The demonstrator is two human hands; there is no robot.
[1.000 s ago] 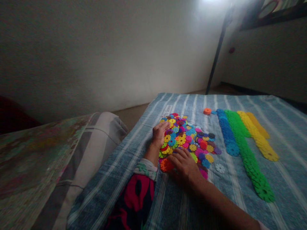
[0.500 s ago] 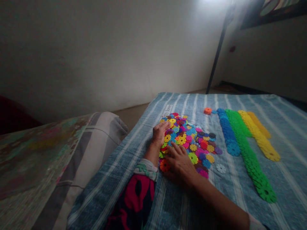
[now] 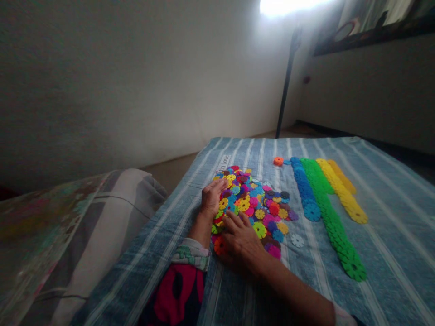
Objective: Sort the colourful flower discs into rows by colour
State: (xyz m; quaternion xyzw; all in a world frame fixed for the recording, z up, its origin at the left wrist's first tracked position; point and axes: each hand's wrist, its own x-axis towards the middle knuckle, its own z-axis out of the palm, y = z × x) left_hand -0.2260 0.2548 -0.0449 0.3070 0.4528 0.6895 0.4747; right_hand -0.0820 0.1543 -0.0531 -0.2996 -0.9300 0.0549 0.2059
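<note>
Right hand (image 3: 242,241) pushed deeper into pile (image 3: 263,206).
Fingers (image 3: 234,219) are splayed flat on discs just ahead, nothing clasped; left hand (image 3: 210,199) is laid, fingers together, at its left edge.

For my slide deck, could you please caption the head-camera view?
Left hand and right hand rest on a pile of colourful discs on a striped cloth, beside sorted single-colour rows.

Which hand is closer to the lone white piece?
Right. The right hand lies on the pile, left of the white piece; the left hand rests farther left.
</note>
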